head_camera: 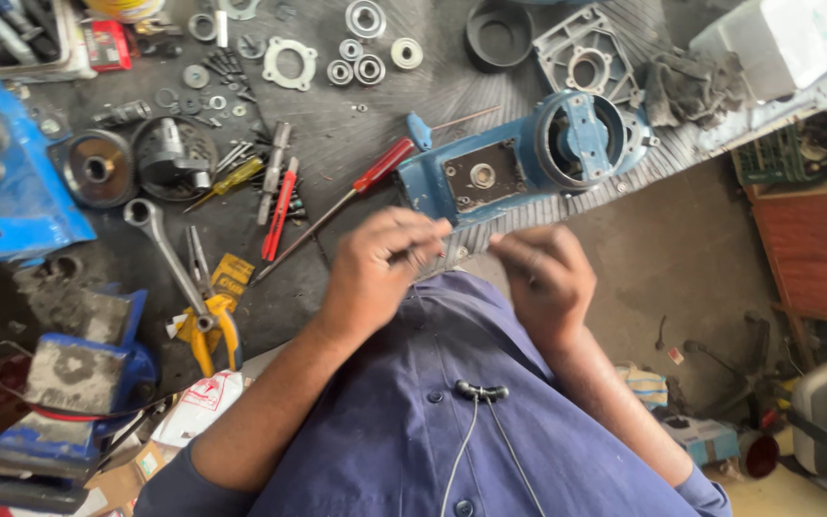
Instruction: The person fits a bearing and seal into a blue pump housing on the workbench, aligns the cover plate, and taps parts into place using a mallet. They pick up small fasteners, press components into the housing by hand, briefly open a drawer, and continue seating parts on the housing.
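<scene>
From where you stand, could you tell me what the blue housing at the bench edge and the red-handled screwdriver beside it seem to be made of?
The blue housing looks like cast metal under chipped, grimy blue paint, with a bare grey plate on its face. The red-handled screwdriver appears to have a glossy, translucent plastic handle and a thin, dull steel shaft.

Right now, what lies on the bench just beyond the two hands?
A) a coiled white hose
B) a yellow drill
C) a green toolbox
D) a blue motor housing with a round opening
D: the blue motor housing with its round opening sits on the bench edge directly past the left hand and the right hand.
</scene>
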